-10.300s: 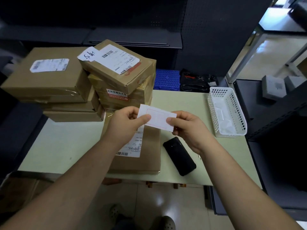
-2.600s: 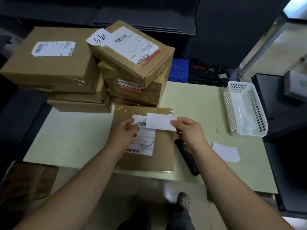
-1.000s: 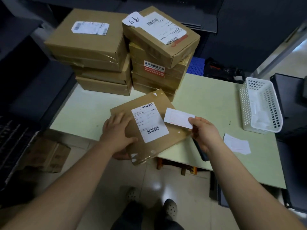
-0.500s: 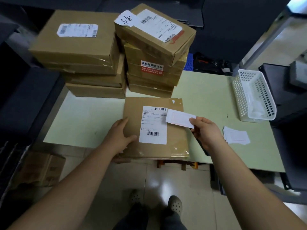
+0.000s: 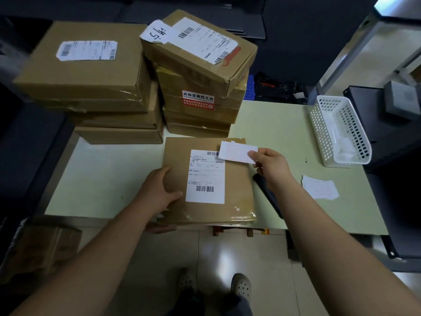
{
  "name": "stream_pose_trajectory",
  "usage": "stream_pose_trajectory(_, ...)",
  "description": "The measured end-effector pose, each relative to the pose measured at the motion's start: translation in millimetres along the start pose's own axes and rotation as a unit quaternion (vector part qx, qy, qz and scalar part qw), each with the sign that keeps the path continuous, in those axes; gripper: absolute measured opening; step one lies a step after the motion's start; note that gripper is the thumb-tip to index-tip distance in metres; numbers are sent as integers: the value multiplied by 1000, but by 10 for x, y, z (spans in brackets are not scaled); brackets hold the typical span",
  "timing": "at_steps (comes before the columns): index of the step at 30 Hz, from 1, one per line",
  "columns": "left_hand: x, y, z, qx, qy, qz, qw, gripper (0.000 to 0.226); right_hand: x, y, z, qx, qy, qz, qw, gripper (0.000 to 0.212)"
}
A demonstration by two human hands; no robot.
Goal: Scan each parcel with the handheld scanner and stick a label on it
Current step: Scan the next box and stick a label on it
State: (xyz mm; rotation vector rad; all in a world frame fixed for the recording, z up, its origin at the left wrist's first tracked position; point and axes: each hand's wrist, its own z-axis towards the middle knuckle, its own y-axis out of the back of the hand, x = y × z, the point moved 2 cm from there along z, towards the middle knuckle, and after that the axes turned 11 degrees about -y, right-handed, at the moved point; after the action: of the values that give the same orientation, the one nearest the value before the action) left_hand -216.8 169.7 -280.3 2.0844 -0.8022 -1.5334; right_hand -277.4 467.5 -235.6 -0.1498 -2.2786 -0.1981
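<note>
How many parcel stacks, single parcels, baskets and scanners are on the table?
Stacks: 2
Single parcels: 1
Baskets: 1
Scanners: 1
Total: 5

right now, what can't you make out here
Head view only:
- Handheld scanner: partly hidden by the right hand.
- Shipping label print on the parcel: too small to read.
- Left hand: fingers partly under the parcel.
- White basket contents: blurred behind its mesh.
</note>
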Motion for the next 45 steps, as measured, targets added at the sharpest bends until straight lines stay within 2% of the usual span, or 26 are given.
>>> stream_pose_trajectory(3,16,39,7,13,10,-1,1000,94,87,-98,131,-11,6,-20,1000,9)
stream_pose_trajectory(8,-1,79,17,43,21,5,999,94,184,-286,249,12,18,-56,998,6)
stream_pose_trajectory(13,0,56,14,48,18,4,999,93,234,-390,210,30,24,-57,998,11)
stream_pose_trajectory(21,-55,46,55,36,15,-18,999,92,-232,-116,-159,73,-27,-39,996,8)
stream_pose_trajectory(23,-76,63,40,31,14,-3,999,84,-316,-95,-236,74,-39,-30,996,6)
stream_pose_trajectory(26,-198,137,-63,-72,-24,23,997,42,-365,-200,-376,88,-42,-21,995,9)
stream_pose_trajectory(27,-254,161,-110,-92,-30,1,995,29,-368,-265,-425,94,-41,-25,994,9)
stream_pose_trajectory(29,-341,190,-196,-68,-8,-79,994,16,-371,-426,-515,112,-37,-40,992,15)
stream_pose_trajectory(32,-335,231,-270,-11,32,-180,983,13,-395,-696,-592,142,-27,-34,989,27)
stream_pose_trajectory(35,-227,324,-310,-19,44,-188,981,8,-432,-898,-633,154,-24,-54,986,31)
stream_pose_trajectory(37,-149,387,-330,-25,49,-178,983,5,-460,-982,-638,145,-19,-83,986,29)
stream_pose_trajectory(40,-75,434,-359,-30,54,-173,983,13,-495,-1051,-660,111,-22,-123,986,11)
stream_pose_trajectory(45,-64,353,-434,-11,71,-188,979,4,-573,-949,-715,69,-38,-143,987,16)
